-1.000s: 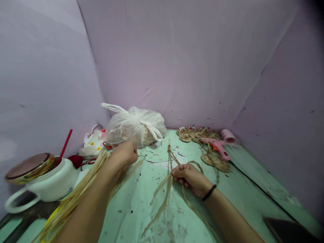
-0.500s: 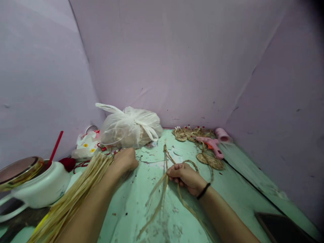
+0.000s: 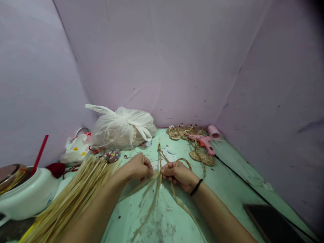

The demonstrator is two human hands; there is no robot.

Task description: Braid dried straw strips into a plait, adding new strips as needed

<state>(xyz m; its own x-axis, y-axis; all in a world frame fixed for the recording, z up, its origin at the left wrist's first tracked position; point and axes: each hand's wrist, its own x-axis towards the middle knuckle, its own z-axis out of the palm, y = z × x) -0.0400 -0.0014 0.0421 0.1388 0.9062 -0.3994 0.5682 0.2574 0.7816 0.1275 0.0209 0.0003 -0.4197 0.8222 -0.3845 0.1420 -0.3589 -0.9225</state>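
1. Nearest me, loose straw strands (image 3: 152,195) trail toward 6 o'clock over the green worktop (image 3: 227,182).
2. My left hand (image 3: 138,167) has its fingers pinched closed on those strands. My right hand (image 3: 177,172), just beside it at 3 o'clock, grips them where the braided cord (image 3: 160,152) begins.
3. A straw bundle (image 3: 73,199) lies at 8 o'clock.
4. Farther off, a white plastic bag (image 3: 121,128) sits at 11 o'clock and a pink glue gun (image 3: 202,141) at 1 o'clock.

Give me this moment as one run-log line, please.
left hand: pinching strands | right hand: gripping braid | straw bundle: lying at left | table: glue gun, bag at back
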